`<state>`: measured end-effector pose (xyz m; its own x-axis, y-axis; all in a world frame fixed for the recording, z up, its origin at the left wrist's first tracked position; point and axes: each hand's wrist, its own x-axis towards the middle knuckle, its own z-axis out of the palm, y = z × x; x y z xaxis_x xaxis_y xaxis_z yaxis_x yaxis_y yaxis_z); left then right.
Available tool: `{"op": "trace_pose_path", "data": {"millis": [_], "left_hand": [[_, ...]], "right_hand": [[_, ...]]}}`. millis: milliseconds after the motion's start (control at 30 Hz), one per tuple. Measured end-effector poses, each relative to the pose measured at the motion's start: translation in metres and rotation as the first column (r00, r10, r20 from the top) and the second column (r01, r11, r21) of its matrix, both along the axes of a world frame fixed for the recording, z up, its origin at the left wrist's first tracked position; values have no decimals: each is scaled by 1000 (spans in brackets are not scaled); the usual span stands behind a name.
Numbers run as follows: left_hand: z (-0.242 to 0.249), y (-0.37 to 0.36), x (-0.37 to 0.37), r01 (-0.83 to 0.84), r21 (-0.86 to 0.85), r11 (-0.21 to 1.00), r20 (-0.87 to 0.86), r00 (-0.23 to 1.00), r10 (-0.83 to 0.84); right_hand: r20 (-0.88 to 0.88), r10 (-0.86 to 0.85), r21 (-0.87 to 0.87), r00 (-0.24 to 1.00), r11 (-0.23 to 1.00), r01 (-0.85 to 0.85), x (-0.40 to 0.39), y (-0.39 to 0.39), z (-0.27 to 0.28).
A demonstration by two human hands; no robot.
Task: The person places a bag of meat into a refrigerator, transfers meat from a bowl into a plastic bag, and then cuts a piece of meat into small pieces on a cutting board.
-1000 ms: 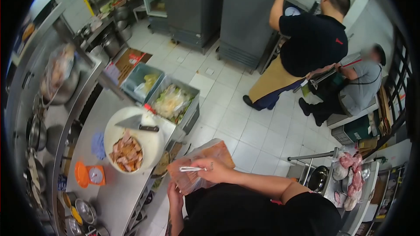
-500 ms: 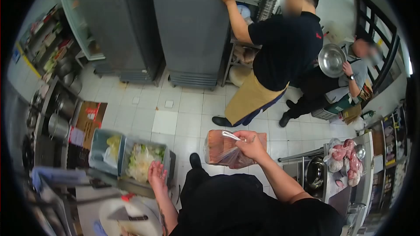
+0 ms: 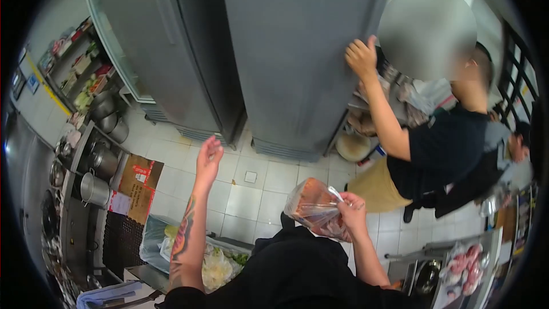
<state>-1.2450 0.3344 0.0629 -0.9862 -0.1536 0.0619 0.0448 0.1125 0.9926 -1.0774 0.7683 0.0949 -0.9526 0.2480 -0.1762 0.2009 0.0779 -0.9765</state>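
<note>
My right hand (image 3: 351, 212) grips the gathered neck of a clear plastic bag (image 3: 313, 203), fingers closed round the twisted plastic. Reddish-orange pieces, like meat or fish, fill the bag, which hangs tilted in front of my body. My left hand (image 3: 210, 160) is raised with its fingers loosely stretched and holds nothing. It reaches out over the floor toward the tall grey refrigerator (image 3: 157, 40) on the left. Below my left forearm, cut lettuce (image 3: 220, 266) lies in a container, partly hidden by the arm.
A co-worker in a dark shirt (image 3: 446, 143) stands at the right, one hand at the edge of a second grey refrigerator (image 3: 297, 51). Another person (image 3: 506, 149) is behind. Pots (image 3: 95, 187) line the left shelf; bagged red-and-white food (image 3: 463, 266) lies on the right counter.
My left hand has swung up and forward from beside the lettuce container. The view has shifted closer to the refrigerators. My right hand still carries the bag, now tilted more.
</note>
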Motion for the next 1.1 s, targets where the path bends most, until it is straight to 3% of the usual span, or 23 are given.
{"op": "trace_pose_path", "data": {"millis": [100, 200, 400, 533, 567, 600, 667, 733, 800, 867, 900, 933, 1000, 1100], "left_hand": [[43, -24, -77, -112, -12, 994, -194, 975, 108], [87, -67, -153, -195, -81, 977, -337, 928, 157], [206, -143, -300, -421, -234, 876, -421, 856, 299], [216, -175, -402, -456, -322, 830, -476, 836, 275], [213, -171, -413, -524, -381, 762, -532, 798, 283], [210, -166, -419, -590, -431, 683, -587, 758, 285], [206, -159, -423, -591, -345, 729, -624, 725, 293], [208, -164, -415, -388, 9, 922, -564, 759, 325], [203, -170, -405, -324, -33, 945, -515, 816, 262], [185, -187, -398, -182, 126, 975, -583, 782, 221], [183, -193, -376, -117, 188, 975, -607, 766, 209], [183, -202, -346, -56, 246, 968, -630, 749, 204], [177, -229, -292, -143, 291, 946, -600, 743, 297], [157, -309, -225, -213, 263, 941, -657, 675, 336]], "right_hand": [[40, 33, 65, 999, 997, -36, -39, -14, -8], [15, 49, 8, 999, 999, -49, -80, -30, -26], [-4, -71, 50, 997, 996, 71, -136, -58, -47], [-113, -229, 61, 967, 970, 237, -153, -97, -56], [-114, -286, 124, 951, 946, 299, -157, -108, -59], [-112, -341, 187, 933, 915, 357, -158, -121, -61], [-37, -437, 262, 899, 863, 431, -159, -148, -51], [-15, -493, 245, 870, 842, 481, -161, -179, -33], [14, -512, 195, 859, 844, 500, -167, -194, -29], [27, -509, 185, 860, 848, 496, -175, -212, -21], [106, -487, 71, 867, 873, 482, -179, -227, -9], [108, -477, 71, 872, 879, 471, -184, -235, -16], [57, -421, 75, 905, 906, 417, -198, -240, -39], [149, -400, 113, 904, 915, 386, -218, -264, -35]]}}
